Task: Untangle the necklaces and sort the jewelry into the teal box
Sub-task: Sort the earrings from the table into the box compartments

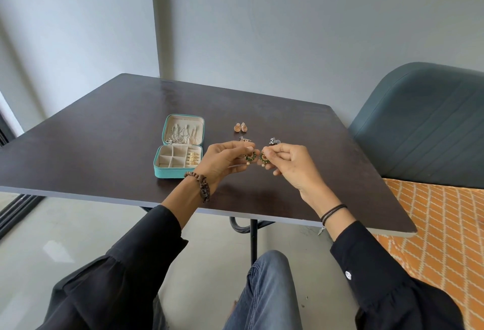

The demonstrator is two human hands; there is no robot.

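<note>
The teal box (167, 172) lies open on the dark table (104, 146), left of my hands. Silver necklaces (180, 133) hang in its lid, and gold rings (193, 159) fill the right slots of its tray. My left hand (222, 162) pinches one green and gold earring with a pearl drop (250, 157). A matching earring (264, 158) is pinched in my right hand (290, 164). Both earrings are held just above the table, close together.
A pair of peach earrings (241, 127) lies beyond my hands. Two small silver pieces, one (245, 139) and the other (275, 141), sit just behind my fingers. A dark teal chair (424, 125) and an orange patterned fabric (434, 225) are at the right.
</note>
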